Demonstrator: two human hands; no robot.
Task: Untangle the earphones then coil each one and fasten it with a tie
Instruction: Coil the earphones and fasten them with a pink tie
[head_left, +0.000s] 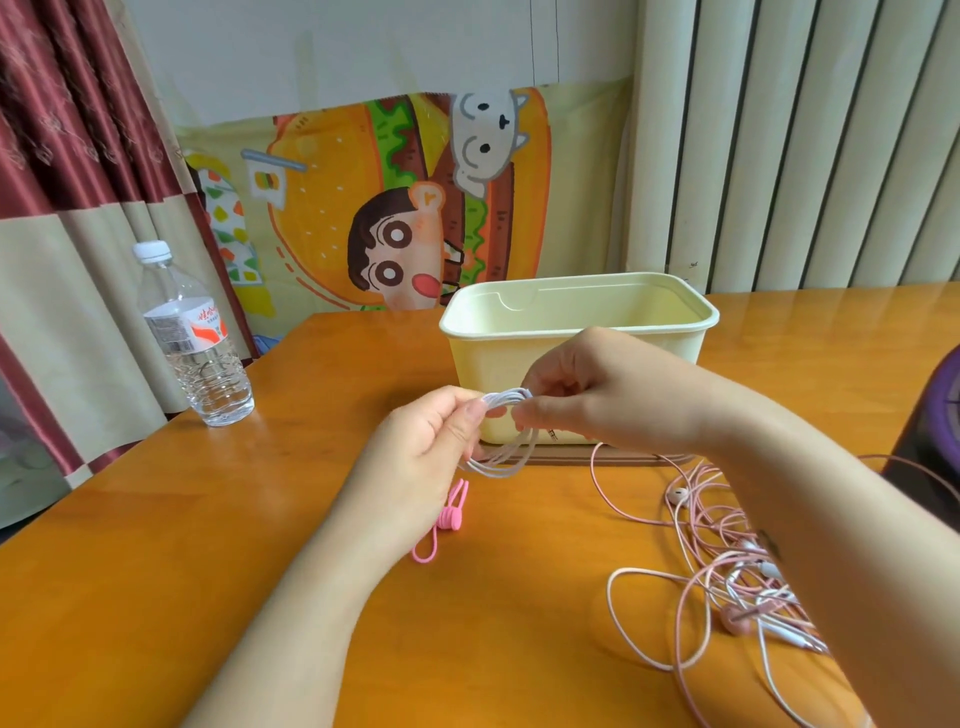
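Left hand (426, 441) and right hand (587, 395) both pinch a coiled white earphone (501, 436) above the bench (208, 545), before a cream bin (576, 332). Pink ties (447, 519) lie below; tangled pink earphones (727, 571) lie at right. Water bottle (195, 338) stands at left.

The left hand (426, 452) and right hand (597, 389) hide parts of the white coil (496, 469). The right forearm covers part of the pink earphone tangle (733, 619), which runs off the bottom edge.
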